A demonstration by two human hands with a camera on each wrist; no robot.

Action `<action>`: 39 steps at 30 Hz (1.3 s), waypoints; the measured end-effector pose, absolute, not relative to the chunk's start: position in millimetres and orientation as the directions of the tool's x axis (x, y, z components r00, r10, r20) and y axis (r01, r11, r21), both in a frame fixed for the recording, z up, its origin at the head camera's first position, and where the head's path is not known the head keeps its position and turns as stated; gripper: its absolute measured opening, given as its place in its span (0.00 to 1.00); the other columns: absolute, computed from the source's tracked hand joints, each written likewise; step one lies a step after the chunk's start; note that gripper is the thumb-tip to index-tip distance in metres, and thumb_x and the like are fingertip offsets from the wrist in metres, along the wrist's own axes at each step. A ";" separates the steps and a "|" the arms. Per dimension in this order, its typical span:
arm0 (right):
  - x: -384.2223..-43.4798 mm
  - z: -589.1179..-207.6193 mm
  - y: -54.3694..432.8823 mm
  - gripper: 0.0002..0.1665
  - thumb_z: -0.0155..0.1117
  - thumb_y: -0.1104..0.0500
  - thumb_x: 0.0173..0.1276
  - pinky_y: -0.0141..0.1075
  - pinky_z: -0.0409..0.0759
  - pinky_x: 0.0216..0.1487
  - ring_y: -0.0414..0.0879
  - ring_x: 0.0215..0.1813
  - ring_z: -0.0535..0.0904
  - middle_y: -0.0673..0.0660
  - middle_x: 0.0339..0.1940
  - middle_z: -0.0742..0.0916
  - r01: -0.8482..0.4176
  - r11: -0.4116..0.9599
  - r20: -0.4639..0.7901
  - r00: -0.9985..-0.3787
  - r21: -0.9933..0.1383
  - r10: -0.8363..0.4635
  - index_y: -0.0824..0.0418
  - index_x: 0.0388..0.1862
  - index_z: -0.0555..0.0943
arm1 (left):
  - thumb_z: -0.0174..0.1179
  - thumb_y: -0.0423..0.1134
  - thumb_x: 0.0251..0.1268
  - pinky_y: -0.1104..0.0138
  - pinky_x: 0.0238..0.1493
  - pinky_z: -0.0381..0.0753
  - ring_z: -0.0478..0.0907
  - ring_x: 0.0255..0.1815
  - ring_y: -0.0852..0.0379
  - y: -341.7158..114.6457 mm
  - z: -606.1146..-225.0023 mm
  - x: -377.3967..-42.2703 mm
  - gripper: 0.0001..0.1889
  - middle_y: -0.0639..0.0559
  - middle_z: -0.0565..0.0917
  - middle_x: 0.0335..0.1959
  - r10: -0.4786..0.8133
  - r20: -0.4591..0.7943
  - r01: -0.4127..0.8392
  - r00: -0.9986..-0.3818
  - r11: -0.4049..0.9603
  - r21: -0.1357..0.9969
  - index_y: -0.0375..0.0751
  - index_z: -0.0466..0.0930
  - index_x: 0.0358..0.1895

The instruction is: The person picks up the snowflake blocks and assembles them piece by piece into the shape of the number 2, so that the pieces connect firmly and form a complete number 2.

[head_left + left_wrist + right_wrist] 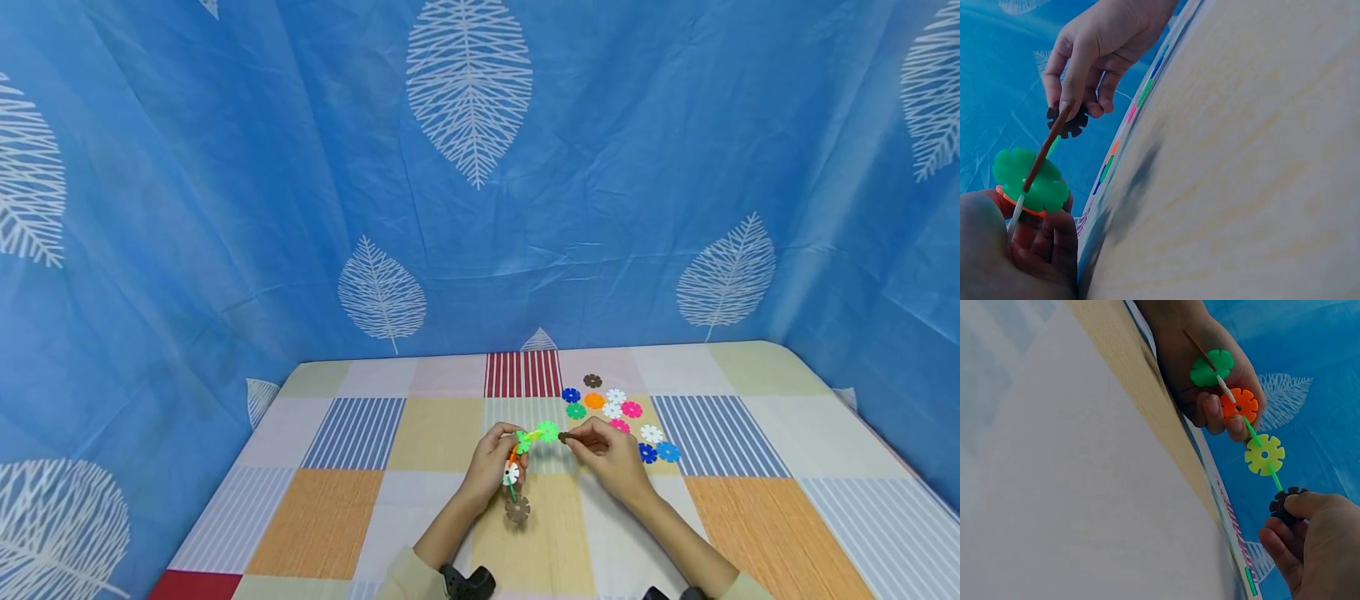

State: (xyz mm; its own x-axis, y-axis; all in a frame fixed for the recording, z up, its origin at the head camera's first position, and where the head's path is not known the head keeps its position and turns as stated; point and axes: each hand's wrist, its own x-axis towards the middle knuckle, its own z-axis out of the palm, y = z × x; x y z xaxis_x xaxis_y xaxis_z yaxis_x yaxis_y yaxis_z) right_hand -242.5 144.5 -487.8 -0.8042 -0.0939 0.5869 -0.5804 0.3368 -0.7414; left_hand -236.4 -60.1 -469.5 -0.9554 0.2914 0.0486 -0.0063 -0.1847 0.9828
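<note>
Notched-disc chain [522, 442]: my left hand [489, 471] grips its orange disc [1241, 398]; my right hand [613, 458] pinches dark-brown disc [1279, 509] at chain's right end. Skewed push could spring chain apart.

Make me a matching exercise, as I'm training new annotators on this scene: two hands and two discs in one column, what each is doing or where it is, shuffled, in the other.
1. Left hand
2. Right hand
3. Yellow disc
4. Light-blue disc

A. Linked between two bright green discs
B. Pinches a brown disc
C. Lies on the patchwork cloth
D. Holds the chain of linked discs

Pairs: 1-D, 2-B, 3-A, 4-C
</note>
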 end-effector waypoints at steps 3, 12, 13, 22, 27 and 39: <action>-243.2 -488.2 144.7 0.09 0.69 0.71 0.53 0.30 0.80 0.27 0.39 0.26 0.81 0.55 0.27 0.86 -0.588 0.336 0.594 -0.799 -0.736 -0.097 0.60 0.30 0.81 | 0.40 0.30 0.69 0.73 0.14 0.72 0.70 0.12 0.61 -60.2 -473.5 -238.8 0.10 0.49 0.74 0.17 0.293 0.051 -0.005 -0.955 -0.187 0.982 0.27 0.66 0.47; -238.1 -481.1 141.3 0.08 0.68 0.73 0.53 0.33 0.81 0.27 0.46 0.26 0.82 0.57 0.28 0.86 -0.593 0.347 0.597 -0.795 -0.727 -0.109 0.64 0.31 0.81 | 0.39 0.33 0.72 0.72 0.15 0.73 0.69 0.12 0.62 -60.9 -489.1 -248.1 0.11 0.49 0.74 0.18 0.311 0.026 -0.031 -0.950 -0.178 0.984 0.29 0.66 0.49; -235.9 -477.7 140.4 0.08 0.68 0.74 0.52 0.34 0.81 0.27 0.48 0.27 0.82 0.57 0.28 0.86 -0.598 0.349 0.603 -0.790 -0.722 -0.108 0.65 0.31 0.81 | 0.39 0.33 0.72 0.72 0.14 0.73 0.69 0.12 0.62 -61.0 -488.0 -247.6 0.11 0.49 0.74 0.18 0.311 0.025 -0.033 -0.950 -0.177 0.984 0.29 0.66 0.49; -222.1 -456.7 135.5 0.08 0.67 0.76 0.51 0.35 0.81 0.27 0.49 0.26 0.81 0.60 0.27 0.85 -0.592 0.348 0.603 -0.793 -0.727 -0.088 0.69 0.29 0.79 | 0.39 0.31 0.71 0.73 0.15 0.73 0.69 0.12 0.63 -61.5 -468.2 -235.3 0.10 0.49 0.74 0.18 0.291 0.049 -0.003 -0.955 -0.176 0.984 0.28 0.66 0.47; -223.1 -459.7 135.2 0.08 0.67 0.76 0.51 0.35 0.81 0.28 0.48 0.26 0.82 0.60 0.27 0.85 -0.609 0.336 0.614 -0.782 -0.719 -0.103 0.69 0.29 0.79 | 0.40 0.33 0.70 0.72 0.13 0.73 0.69 0.11 0.62 -60.8 -486.2 -244.6 0.11 0.49 0.75 0.18 0.301 0.053 0.009 -0.952 -0.147 0.989 0.29 0.67 0.49; -225.4 -463.9 136.2 0.08 0.65 0.75 0.54 0.35 0.81 0.29 0.49 0.29 0.82 0.60 0.29 0.86 -0.656 0.304 0.640 -0.751 -0.691 -0.165 0.67 0.32 0.81 | 0.41 0.31 0.71 0.73 0.20 0.73 0.74 0.18 0.60 -60.0 -463.3 -231.7 0.11 0.44 0.77 0.17 0.367 0.072 0.062 -0.927 -0.039 0.997 0.27 0.70 0.45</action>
State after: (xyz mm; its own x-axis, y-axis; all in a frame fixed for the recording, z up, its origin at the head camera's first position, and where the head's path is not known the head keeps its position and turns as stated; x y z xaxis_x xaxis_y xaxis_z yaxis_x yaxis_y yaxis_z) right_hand -225.4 136.2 -463.9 -0.7507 -0.1652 0.6396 -0.6557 0.3042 -0.6910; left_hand -231.7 -60.0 -463.3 -0.9275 0.3668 0.0723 0.0623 -0.0392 0.9973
